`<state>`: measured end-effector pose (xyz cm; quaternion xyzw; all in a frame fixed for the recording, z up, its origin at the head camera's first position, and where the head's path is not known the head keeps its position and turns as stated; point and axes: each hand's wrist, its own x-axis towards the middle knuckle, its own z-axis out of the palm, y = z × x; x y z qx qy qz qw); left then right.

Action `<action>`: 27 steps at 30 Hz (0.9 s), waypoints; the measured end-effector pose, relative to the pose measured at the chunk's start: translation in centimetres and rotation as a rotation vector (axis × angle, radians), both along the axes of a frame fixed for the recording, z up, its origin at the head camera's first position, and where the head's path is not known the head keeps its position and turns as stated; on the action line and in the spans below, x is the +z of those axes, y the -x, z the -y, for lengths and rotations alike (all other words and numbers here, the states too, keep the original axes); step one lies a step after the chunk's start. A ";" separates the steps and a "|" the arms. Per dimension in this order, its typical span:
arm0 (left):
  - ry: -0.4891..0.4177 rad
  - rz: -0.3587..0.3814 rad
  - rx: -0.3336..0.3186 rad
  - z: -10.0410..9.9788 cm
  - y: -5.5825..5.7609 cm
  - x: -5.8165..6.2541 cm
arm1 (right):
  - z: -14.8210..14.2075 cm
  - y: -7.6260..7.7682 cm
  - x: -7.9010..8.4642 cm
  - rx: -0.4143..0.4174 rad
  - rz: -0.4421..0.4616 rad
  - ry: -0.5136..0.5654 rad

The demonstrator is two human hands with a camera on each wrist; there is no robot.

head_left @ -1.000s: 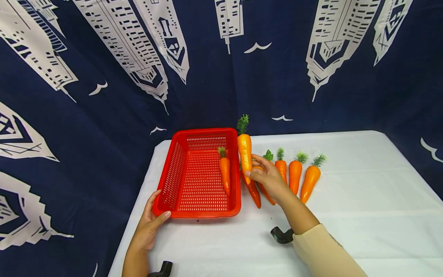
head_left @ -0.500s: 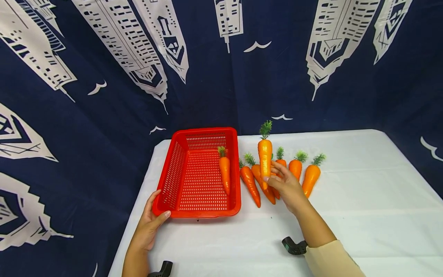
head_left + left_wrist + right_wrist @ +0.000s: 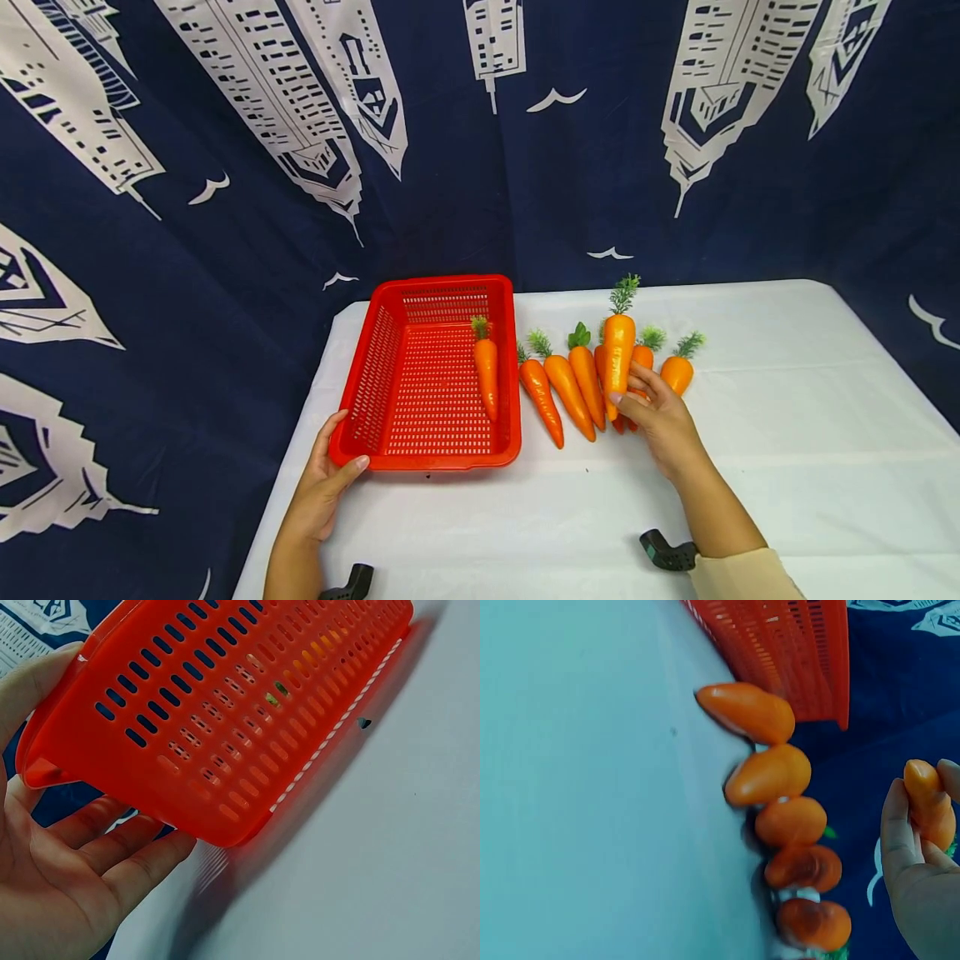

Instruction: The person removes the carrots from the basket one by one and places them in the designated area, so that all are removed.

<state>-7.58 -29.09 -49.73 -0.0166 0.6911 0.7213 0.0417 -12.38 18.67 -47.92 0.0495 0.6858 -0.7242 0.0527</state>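
Note:
A red perforated plastic basket (image 3: 442, 462) stands on the left of the table. My left hand (image 3: 317, 496) grips its near left corner, the thumb over the rim and the fingers outside against the wall, as the left wrist view shows. One orange carrot (image 3: 487, 379) with a green top lies inside, along the right wall. To the right of the basket, my right hand (image 3: 666, 423) pinches another carrot (image 3: 618, 350) near its tip, leafy top up. It is held above a row of several carrots (image 3: 567, 392), partly covering those behind it.
The table has a white cloth (image 3: 810, 417). A dark blue curtain (image 3: 450, 208) printed with white buildings hangs behind it. Black wrist devices (image 3: 667, 552) are worn on both arms. At the row's right end lies a carrot (image 3: 677, 375).
My right hand has carried its carrot to the right and slightly down, from beside the basket's rim to over the right part of the row. The left hand and basket have stayed put.

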 end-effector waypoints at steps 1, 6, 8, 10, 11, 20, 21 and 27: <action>0.003 0.001 -0.001 0.0 0.0 0.0 | -0.3 -0.1 0.0 -0.007 0.006 -0.004; -0.002 -0.002 0.000 0.0 0.0 0.0 | -1.7 -0.9 -0.4 -0.039 0.008 0.027; -0.008 -0.006 0.001 -0.1 0.0 0.0 | -2.2 -1.2 -0.7 -0.055 -0.005 0.058; -0.010 -0.010 0.000 -0.1 -0.1 0.0 | -2.7 -1.4 -0.9 -0.074 -0.008 0.079; -0.010 -0.013 -0.001 0.0 -0.1 0.0 | -3.0 -1.5 -1.0 -0.084 -0.004 0.084; 0.006 -0.010 -0.006 0.2 0.0 -0.1 | -5.0 -1.7 -1.8 -0.169 0.060 0.074; 0.008 -0.011 -0.008 0.2 0.0 -0.1 | -5.1 -1.8 -1.8 -0.183 0.066 0.077; 0.009 -0.004 -0.014 0.2 0.0 -0.2 | -6.0 -2.0 -2.0 -0.262 0.096 0.107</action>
